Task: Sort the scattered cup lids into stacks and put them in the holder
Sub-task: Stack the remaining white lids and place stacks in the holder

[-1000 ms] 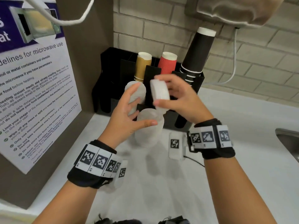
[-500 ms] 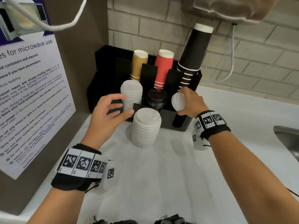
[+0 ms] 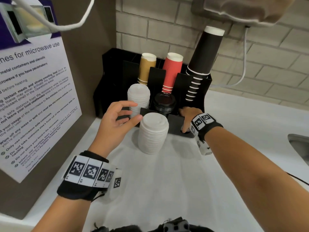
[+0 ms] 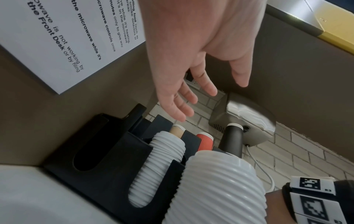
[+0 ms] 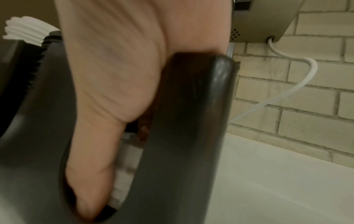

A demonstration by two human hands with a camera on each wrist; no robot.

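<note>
A black holder point(image 3: 177, 126) stands against the brick wall. Its left front slot holds a white lid stack point(image 3: 138, 97), its middle slot black lids point(image 3: 164, 102). A tall stack of white lids point(image 3: 153, 133) stands on the counter just in front. My right hand point(image 3: 185, 119) reaches down into the holder's right front slot. In the right wrist view its thumb point(image 5: 91, 166) presses a small stack of white lids point(image 5: 124, 163) inside the U-shaped cut-out. My left hand point(image 3: 132, 111) hovers open, left of the tall stack and apart from it.
Tan point(image 3: 147, 69), red point(image 3: 172, 71) and black cups point(image 3: 204, 64) stand in the holder's rear slots. A wall panel with a poster point(image 3: 33, 97) closes the left side. A sink edge point(image 3: 299, 144) lies at the right. A dispenser point(image 3: 242, 10) hangs overhead.
My right hand carried the small lid stack from mid-air down to the right and into the holder's right front slot. My left hand stayed open beside the tall stack.
</note>
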